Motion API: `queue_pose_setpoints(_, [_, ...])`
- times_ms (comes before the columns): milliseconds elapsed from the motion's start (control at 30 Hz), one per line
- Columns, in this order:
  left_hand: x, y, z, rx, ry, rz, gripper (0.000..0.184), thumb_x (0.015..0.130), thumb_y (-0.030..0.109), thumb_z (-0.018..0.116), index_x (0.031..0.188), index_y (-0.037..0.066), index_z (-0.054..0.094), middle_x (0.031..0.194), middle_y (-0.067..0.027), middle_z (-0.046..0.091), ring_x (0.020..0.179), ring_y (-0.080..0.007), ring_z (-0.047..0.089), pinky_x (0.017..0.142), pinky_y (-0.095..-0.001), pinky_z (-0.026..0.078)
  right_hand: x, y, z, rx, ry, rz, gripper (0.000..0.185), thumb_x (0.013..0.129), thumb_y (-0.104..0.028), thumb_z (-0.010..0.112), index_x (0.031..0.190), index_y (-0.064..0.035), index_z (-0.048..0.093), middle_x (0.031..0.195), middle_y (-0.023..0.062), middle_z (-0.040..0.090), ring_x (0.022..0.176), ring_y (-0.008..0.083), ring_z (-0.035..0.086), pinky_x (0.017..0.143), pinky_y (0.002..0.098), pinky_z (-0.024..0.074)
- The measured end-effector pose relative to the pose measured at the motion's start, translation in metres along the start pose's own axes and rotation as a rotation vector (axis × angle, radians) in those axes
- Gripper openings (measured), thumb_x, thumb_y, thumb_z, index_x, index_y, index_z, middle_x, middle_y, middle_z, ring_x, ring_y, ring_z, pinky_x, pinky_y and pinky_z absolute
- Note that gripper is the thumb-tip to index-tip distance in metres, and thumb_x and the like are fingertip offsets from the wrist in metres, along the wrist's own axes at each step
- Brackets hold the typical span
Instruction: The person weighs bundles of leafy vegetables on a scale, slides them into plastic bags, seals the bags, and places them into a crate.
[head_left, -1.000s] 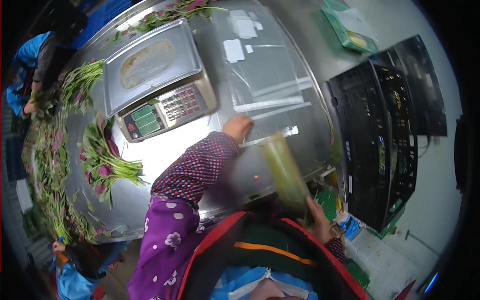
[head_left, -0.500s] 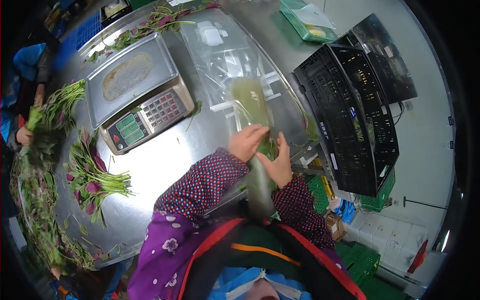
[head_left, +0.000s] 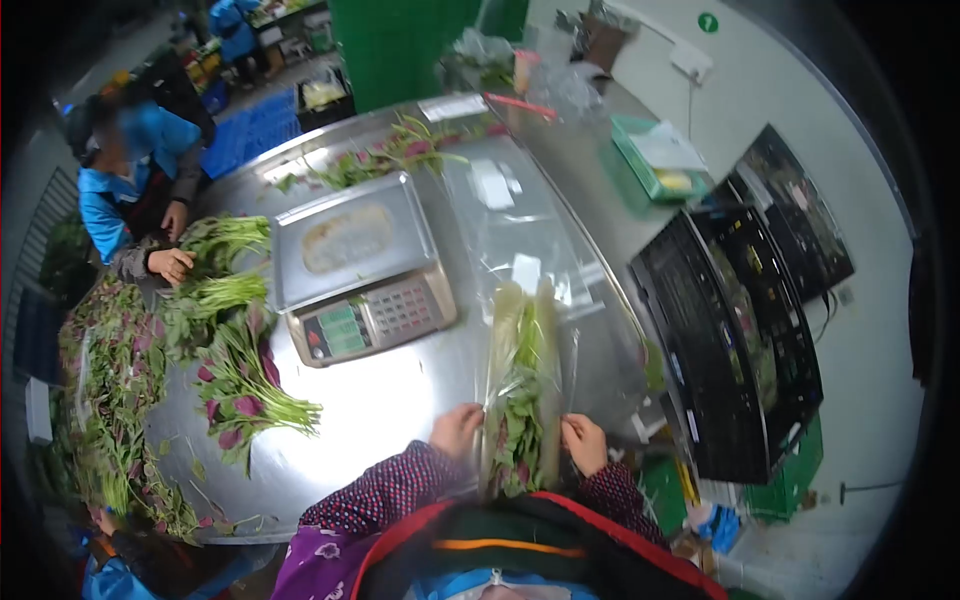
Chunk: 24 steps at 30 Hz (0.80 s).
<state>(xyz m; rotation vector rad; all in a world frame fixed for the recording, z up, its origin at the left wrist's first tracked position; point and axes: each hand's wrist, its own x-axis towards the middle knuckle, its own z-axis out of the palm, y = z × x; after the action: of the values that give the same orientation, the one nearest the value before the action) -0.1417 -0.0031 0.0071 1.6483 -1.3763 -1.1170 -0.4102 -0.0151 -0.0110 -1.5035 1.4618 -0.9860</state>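
Note:
A bunch of leafy greens lies lengthwise before me on the table, stems pointing away. Around its sides is a clear plastic wrapper, opened out over the leaves. My left hand is closed at the wrapper's left edge. At the opposite edge my right hand pinches the plastic between thumb and fingers. Beyond the stems lie flat clear plastic bags with white labels.
A digital scale stands left of the bags. Red-and-green leafy bunches and a heap of loose leaves cover the left side. A co-worker's hand touches a bunch there. Black crates stand to the right.
My hands have moved apart, from together on the rolled-up bundle to its two sides, and the wrapper is spread open. The view has tilted up. The co-worker's hand rests lower on the bunches.

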Motion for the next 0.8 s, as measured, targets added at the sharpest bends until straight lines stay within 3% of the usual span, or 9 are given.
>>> queue_pose_setpoints(200, [0.001,0.024,-0.012,0.382,-0.129,0.307,0.028,0.082,0.016,0.053,0.108,0.008,0.049,0.089,-0.0166,0.06,0.081,-0.0317,0.06,0.068,-0.0377,0.049,0.015,-0.058,-0.008,-0.691,-0.186,-0.025,0.018,0.081,-0.014,0.054,0.094,-0.0024,0.059,0.072,0.0197,0.06,0.067,0.0276,0.063,0.061,0.0351,0.0482])
queue_pose_setpoints(267, [-0.051,0.012,-0.008,0.352,-0.078,0.366,0.022,0.082,0.019,0.053,0.102,0.009,0.051,0.085,-0.0177,0.059,0.079,-0.0328,0.06,0.067,-0.0398,0.048,-0.037,-0.039,-0.013,-0.579,-0.136,-0.119,0.015,0.078,-0.013,0.056,0.088,-0.0023,0.059,0.071,0.0212,0.059,0.069,0.0307,0.063,0.062,0.037,0.048])
queue_pose_setpoints(333, [-0.071,0.001,0.001,0.223,-0.106,0.245,0.02,0.082,0.019,0.053,0.1,0.01,0.053,0.083,-0.018,0.059,0.076,-0.0347,0.06,0.066,-0.0426,0.048,-0.072,0.019,-0.016,-0.321,-0.11,0.008,0.012,0.077,-0.014,0.057,0.08,-0.0027,0.058,0.069,0.0205,0.058,0.066,0.0304,0.063,0.061,0.0363,0.0479])
queue_pose_setpoints(433, [-0.033,0.068,-0.021,0.096,0.017,0.288,0.017,0.087,0.022,0.046,0.089,0.006,0.051,0.074,-0.022,0.056,0.069,-0.0405,0.055,0.058,-0.0449,0.043,-0.021,-0.118,-0.018,-0.265,-0.055,0.157,0.015,0.08,-0.008,0.05,0.07,0.0018,0.053,0.057,0.0124,0.054,0.055,0.0184,0.057,0.051,0.0319,0.0431])
queue_pose_setpoints(467, [-0.006,0.079,-0.02,-0.034,0.099,0.226,0.019,0.087,0.023,0.047,0.089,0.004,0.049,0.074,-0.0216,0.057,0.067,-0.0404,0.055,0.058,-0.0431,0.043,0.01,-0.09,-0.026,-0.334,0.011,-0.207,0.019,0.082,-0.009,0.049,0.067,0.0018,0.05,0.054,0.0093,0.051,0.05,0.0146,0.051,0.047,0.0301,0.0388])
queue_pose_setpoints(600, [0.021,0.197,-0.103,-0.316,0.268,0.723,0.015,0.082,0.009,0.052,0.096,0.003,0.05,0.065,-0.0092,0.058,0.051,-0.0153,0.056,0.046,-0.0293,0.042,0.052,-0.249,-0.06,0.125,0.169,-0.151,0.024,0.086,-0.014,0.046,0.064,-0.0037,0.05,0.054,-0.0002,0.048,0.046,0.0047,0.042,0.04,0.0217,0.032])
queue_pose_setpoints(667, [0.04,0.221,-0.135,-0.491,-0.027,0.46,0.026,0.083,0.012,0.054,0.105,0.002,0.045,0.065,-0.0033,0.055,0.05,-0.0067,0.05,0.044,-0.0231,0.041,0.075,-0.279,-0.062,0.08,0.115,-0.18,0.027,0.086,-0.017,0.048,0.061,-0.0072,0.046,0.051,-0.0019,0.043,0.042,0.0028,0.038,0.037,0.0199,0.0276])
queue_pose_setpoints(733, [0.073,0.241,-0.148,-0.703,0.007,0.404,0.036,0.082,0.011,0.055,0.113,0.004,0.039,0.064,-0.0016,0.053,0.045,-0.0083,0.049,0.039,-0.023,0.039,0.099,-0.322,-0.08,0.377,0.005,0.144,0.029,0.087,-0.02,0.048,0.06,-0.0098,0.044,0.05,-0.0025,0.042,0.039,0.0042,0.038,0.034,0.0206,0.0271])
queue_pose_setpoints(800, [0.05,0.276,-0.18,-0.782,-0.059,0.491,0.044,0.082,0.012,0.056,0.12,0.005,0.035,0.072,-0.0053,0.056,0.057,-0.0122,0.056,0.05,-0.0248,0.046,0.096,-0.364,-0.093,0.444,-0.087,-0.019,0.029,0.088,-0.024,0.047,0.062,-0.0103,0.044,0.051,-0.0024,0.042,0.037,0.0069,0.04,0.033,0.02,0.0282])
